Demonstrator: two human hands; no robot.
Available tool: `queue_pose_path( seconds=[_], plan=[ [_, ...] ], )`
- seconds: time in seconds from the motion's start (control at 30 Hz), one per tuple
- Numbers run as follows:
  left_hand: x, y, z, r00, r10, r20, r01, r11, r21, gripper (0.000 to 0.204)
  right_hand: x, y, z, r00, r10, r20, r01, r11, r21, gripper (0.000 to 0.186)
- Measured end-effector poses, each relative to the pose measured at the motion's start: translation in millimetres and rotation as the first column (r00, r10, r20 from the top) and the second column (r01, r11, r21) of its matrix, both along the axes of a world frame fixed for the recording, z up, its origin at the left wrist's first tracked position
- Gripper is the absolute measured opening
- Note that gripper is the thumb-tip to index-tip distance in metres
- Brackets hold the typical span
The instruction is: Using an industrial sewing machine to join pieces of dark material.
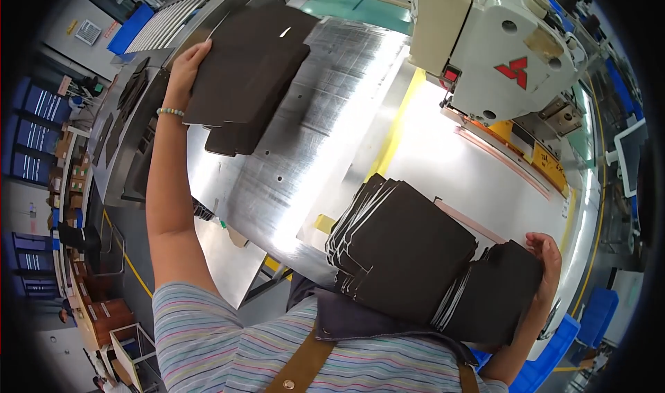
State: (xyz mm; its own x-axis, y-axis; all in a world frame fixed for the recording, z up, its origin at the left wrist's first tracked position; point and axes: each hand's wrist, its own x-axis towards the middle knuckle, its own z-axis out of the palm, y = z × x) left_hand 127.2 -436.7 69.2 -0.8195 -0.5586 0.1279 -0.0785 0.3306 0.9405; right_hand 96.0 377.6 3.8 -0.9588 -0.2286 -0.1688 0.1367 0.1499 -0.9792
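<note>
At the far left, my left hand (188,67) is closed on the edge of a flat black panel (242,64) with a small pale slot. The panel lies over more black pieces (253,126) on the metal plate. Close to my body sits a thick stack of black panels (415,244), its left edges fanned and showing pale lines. A smaller stack of black panels (495,292) adjoins it on the right. My right hand (547,265) curls against that stack's right edge, fingers bent, the thumb hidden.
An industrial sewing machine head (512,47) overhangs the white work surface (436,144) at the far right, with an orange clamp bar (537,157) below it. Yellow tape (395,137) borders the shiny metal plate (305,144). A roller conveyor (180,19) stands at the far left.
</note>
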Motion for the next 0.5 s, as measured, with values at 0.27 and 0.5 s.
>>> queue_pose_path(
  seconds=[0.27, 0.5],
  plan=[
    [37.1, -62.5, -116.4, 0.98, 0.187, 0.072, -0.17, 0.965, -0.202, 0.028, -3.9, 6.1, -8.7, 1.0, -0.004, -0.007, 0.004, 1.0, -0.011, 0.043],
    [28.6, -50.6, -105.8, 0.988, 0.149, 0.045, -0.131, 0.951, -0.282, 0.028, -0.6, -1.4, -3.1, 0.999, -0.022, -0.034, 0.024, 0.998, 0.05, 0.042]
  ],
)
